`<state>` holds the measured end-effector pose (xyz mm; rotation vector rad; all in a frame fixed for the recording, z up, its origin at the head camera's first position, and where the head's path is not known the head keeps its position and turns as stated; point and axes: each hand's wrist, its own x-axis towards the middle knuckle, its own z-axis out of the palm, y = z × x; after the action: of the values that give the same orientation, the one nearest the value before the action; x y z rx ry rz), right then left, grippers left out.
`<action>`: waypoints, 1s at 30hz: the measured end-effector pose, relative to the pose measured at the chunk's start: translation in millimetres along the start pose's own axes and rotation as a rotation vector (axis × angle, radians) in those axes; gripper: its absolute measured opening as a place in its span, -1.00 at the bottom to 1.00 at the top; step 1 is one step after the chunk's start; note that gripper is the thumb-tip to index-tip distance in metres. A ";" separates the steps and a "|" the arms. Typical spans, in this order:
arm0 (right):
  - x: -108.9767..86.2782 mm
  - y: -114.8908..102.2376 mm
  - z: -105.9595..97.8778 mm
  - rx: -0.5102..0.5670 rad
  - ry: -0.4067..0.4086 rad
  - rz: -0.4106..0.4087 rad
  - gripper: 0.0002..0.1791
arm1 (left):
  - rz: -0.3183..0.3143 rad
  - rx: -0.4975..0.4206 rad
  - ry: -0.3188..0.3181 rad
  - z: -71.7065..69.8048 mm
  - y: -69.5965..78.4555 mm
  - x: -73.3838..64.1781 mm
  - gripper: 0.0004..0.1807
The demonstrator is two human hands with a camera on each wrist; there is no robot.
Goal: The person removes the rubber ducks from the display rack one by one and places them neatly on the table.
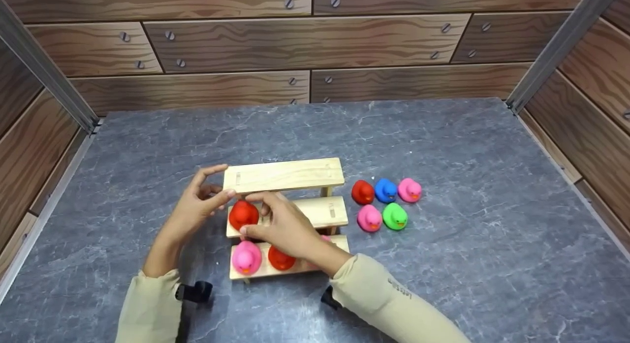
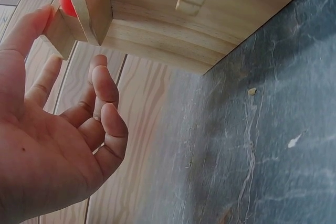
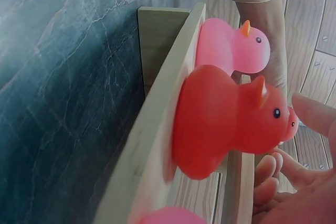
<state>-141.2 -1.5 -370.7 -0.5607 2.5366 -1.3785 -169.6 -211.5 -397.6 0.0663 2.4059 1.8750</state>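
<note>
A three-tiered wooden stand [image 1: 285, 175] rises in steps on the table. My left hand [image 1: 194, 205] holds the left end of its top plank, thumb at the front corner and index finger at the back; the other fingers are loosely bent. A red rubber duck [image 1: 243, 215] sits at the left end of the middle tier, between the thumb and index finger of my right hand [image 1: 285, 225]. Along the bottom tier are a pink duck [image 1: 246, 258], another red duck [image 1: 281, 258] and a second pink duck [image 3: 173, 217], mostly hidden by my right arm in the head view.
Right of the stand lies a group of rubber ducks: a red one [image 1: 363, 192], a blue one [image 1: 386, 190], a green one [image 1: 395, 216] and two pink ones [image 1: 409, 190]. Wood-patterned panels [image 1: 305, 43] wall in the grey marbled table [image 1: 472, 264].
</note>
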 end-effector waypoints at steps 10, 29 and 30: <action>1.9 -2.0 5.3 -0.087 -0.008 0.037 -0.44 | -0.006 -0.015 -0.001 0.1 -0.5 -0.2 -0.39; -7.8 5.7 -1.0 0.017 0.043 -0.015 -0.59 | -0.011 0.033 -0.007 0.6 0.4 0.9 -0.38; -9.1 6.5 -3.0 0.026 0.041 -0.018 -0.59 | -0.011 0.035 -0.005 0.5 0.5 1.0 -0.37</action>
<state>-135.5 7.8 -374.6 -0.5576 2.5479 -1.4412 -170.6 -210.8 -397.4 0.0596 2.4307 1.8261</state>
